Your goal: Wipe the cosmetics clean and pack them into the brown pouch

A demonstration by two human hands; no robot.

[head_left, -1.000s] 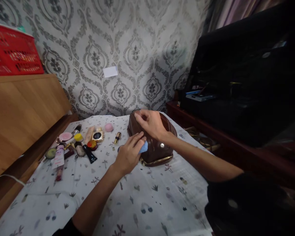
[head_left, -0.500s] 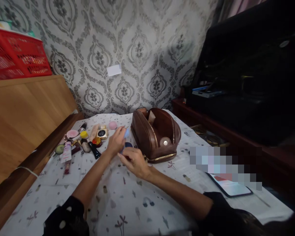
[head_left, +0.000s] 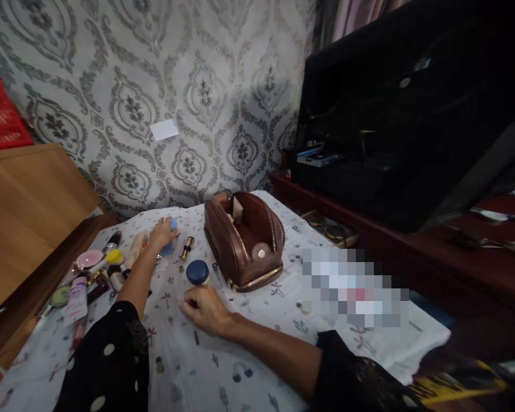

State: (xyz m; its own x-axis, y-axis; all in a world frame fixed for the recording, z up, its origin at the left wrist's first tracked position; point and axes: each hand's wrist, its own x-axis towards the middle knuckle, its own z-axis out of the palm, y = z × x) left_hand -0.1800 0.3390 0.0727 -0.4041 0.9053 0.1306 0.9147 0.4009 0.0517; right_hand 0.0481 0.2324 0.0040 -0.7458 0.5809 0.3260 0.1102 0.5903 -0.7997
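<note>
A brown leather pouch (head_left: 244,240) stands unzipped on the printed white cloth (head_left: 223,366). My left hand (head_left: 163,233) reaches out to the left of it, its fingers closed round a light blue sponge (head_left: 170,240), among the cosmetics. My right hand (head_left: 205,309) rests palm down on the cloth, fingers loosely curled and holding nothing I can see, just in front of a small jar with a dark blue lid (head_left: 197,272). A gold lipstick tube (head_left: 187,248) lies between the left hand and the pouch.
Several cosmetics (head_left: 98,269) lie in a row at the left, by a wooden panel (head_left: 21,206). A red crate (head_left: 0,117) sits on top of it. A dark cabinet (head_left: 390,126) on a red-brown shelf fills the right. A blurred patch covers something right of the pouch.
My left hand has carried the blue sponge from the pouch out to the cosmetics. My right hand left the pouch and came down on the cloth. The view has swung right.
</note>
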